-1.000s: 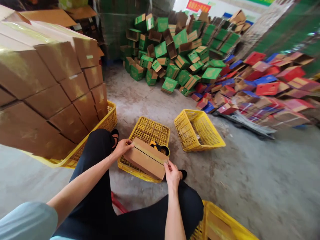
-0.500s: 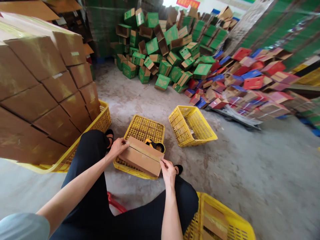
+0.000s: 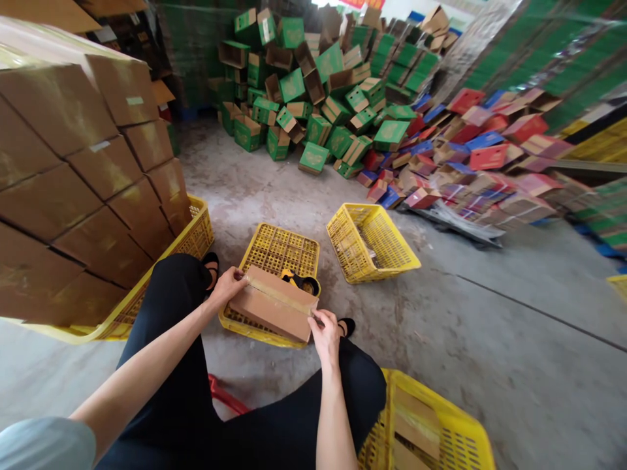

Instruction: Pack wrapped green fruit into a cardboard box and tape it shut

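Note:
A flat brown cardboard box (image 3: 272, 311) lies on an upturned yellow plastic crate (image 3: 289, 247) between my knees. Clear yellowish tape (image 3: 281, 296) runs lengthwise along its top seam, where the flaps meet. My left hand (image 3: 231, 286) is closed at the box's left end, fingertips on the edge by the tape. At the right end, my right hand (image 3: 324, 333) pinches the corner near the tape's other end; whether it grips box or tape is too small to tell. Just behind the box sits a black-and-yellow tape dispenser (image 3: 302, 282).
Taped boxes (image 3: 93, 176) are stacked high in a yellow crate at left. Another yellow crate (image 3: 375, 241) stands ahead to the right, and one holding cardboard (image 3: 416, 421) is by my right knee. Green boxes (image 3: 313, 158) and red-and-blue boxes (image 3: 490, 156) lie heaped at the back.
The dark gap along the box's top seam has closed, with the flaps now meeting under the tape. Both hands keep their places at the box ends. The view has shifted slightly.

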Demonstrator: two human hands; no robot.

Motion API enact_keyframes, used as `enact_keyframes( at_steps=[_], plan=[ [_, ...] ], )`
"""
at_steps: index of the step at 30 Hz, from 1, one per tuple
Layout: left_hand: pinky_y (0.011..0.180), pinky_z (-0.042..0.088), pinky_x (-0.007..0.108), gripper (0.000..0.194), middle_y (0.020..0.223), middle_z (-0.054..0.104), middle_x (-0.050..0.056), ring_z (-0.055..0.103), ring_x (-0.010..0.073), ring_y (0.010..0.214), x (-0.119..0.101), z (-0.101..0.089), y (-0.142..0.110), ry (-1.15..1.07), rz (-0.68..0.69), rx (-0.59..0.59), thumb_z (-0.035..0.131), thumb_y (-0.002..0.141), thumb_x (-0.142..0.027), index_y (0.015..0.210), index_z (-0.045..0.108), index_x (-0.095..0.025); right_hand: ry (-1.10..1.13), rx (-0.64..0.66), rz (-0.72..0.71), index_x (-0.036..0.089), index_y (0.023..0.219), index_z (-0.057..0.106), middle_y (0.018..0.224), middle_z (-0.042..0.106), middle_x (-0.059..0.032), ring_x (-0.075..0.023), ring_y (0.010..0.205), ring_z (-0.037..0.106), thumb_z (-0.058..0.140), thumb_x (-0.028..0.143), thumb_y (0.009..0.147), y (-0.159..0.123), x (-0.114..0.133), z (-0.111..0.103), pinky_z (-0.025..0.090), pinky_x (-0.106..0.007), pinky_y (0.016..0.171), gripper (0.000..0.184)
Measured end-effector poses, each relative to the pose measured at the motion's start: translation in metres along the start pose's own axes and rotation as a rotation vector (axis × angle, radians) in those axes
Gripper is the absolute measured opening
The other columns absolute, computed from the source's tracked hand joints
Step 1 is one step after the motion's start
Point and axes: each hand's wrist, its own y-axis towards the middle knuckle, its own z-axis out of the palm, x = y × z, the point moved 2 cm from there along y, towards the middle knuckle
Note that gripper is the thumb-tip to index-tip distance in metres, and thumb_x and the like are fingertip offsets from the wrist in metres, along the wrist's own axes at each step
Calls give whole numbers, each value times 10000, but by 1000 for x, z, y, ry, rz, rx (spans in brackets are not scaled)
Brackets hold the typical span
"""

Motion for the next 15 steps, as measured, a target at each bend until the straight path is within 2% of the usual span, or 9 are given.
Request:
enact_keyframes(
  at_steps=[3, 6, 10, 12, 15],
  plan=[
    [799, 531, 315, 499, 1007, 745, 102, 715, 256, 927, 7, 1, 0, -104, 6, 7, 740, 758, -490, 1103, 691, -132, 12, 28, 4, 168, 1049, 802, 1119, 684, -156, -242, 899, 716, 687, 424, 827, 1, -4, 1, 651, -357, 778, 358],
    [825, 539, 328, 643, 1059, 758, 128, 716, 285, 972, 9, 2, -1, -151, -10, 25, 794, 688, -518, 1179, 701, -114, 3, 24, -3, 171, 1053, 786, 1144, 687, -163, -253, 932, 716, 674, 429, 832, 1, -5, 2, 646, -363, 779, 358],
    [786, 542, 315, 585, 1040, 785, 115, 725, 295, 960, 5, 6, -5, -307, -60, 190, 758, 722, -554, 1103, 754, -110, 12, 7, 14, 194, 1060, 751, 1228, 709, -150, -273, 1063, 705, 653, 453, 843, 0, -2, 3, 626, -381, 865, 352],
    [739, 531, 298, 572, 981, 793, 105, 729, 287, 913, 2, 7, -6, -333, -77, 246, 747, 729, -575, 1049, 777, -102, 36, 25, 43, 207, 1072, 726, 1151, 753, -123, -265, 1045, 721, 660, 463, 846, -1, -2, 6, 612, -377, 899, 348],
    [687, 507, 275, 573, 921, 792, 98, 727, 274, 862, 0, 7, -7, -315, -96, 256, 748, 723, -598, 998, 795, -98, 93, 40, 68, 199, 1129, 679, 1040, 780, -110, -247, 949, 745, 664, 480, 857, -2, -3, 12, 608, -360, 879, 392]
  ],
)
